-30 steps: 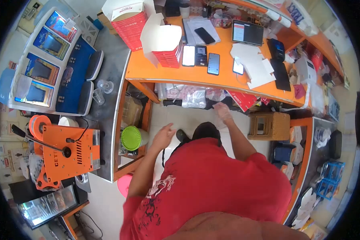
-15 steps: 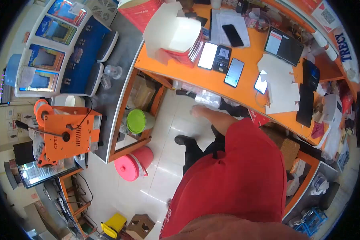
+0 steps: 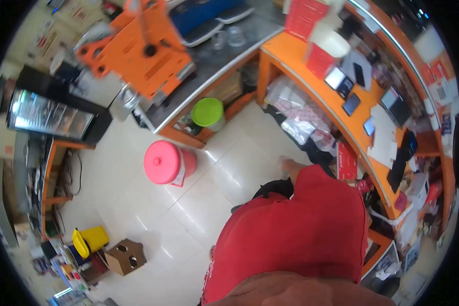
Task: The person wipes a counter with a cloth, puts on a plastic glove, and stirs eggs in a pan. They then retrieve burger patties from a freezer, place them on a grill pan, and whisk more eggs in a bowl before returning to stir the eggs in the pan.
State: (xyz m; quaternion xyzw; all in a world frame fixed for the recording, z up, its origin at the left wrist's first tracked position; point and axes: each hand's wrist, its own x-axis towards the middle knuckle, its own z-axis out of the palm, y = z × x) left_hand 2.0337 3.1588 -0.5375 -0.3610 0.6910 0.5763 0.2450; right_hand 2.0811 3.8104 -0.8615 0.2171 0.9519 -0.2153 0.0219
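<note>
My right hand [image 3: 286, 162] hangs low beyond my red sleeve, over the tiled floor. It is small and blurred, so its fingers cannot be made out, and nothing shows in it. Nearest to it are clear plastic packs [image 3: 298, 127] under the orange counter [image 3: 336, 115]. Of my left hand [image 3: 212, 250] only a tiny bit of skin seems to show at the left edge of my red shirt [image 3: 290, 234]. The shirt hides the rest of it.
Several phones, including a dark one [image 3: 350, 104], lie on the counter beside white cardboard [image 3: 382, 140]. A pink lidded bucket [image 3: 163, 163] stands on the floor near a green-lidded bucket [image 3: 207, 113]. An orange machine [image 3: 142, 53] sits on the grey counter. A brown box [image 3: 125, 256] and yellow bin [image 3: 92, 239] stand lower left.
My view has swung left, so the counter and phones sit farther right. The orange machine and pink bucket appear higher. My right arm looks shorter and hangs closer to my body.
</note>
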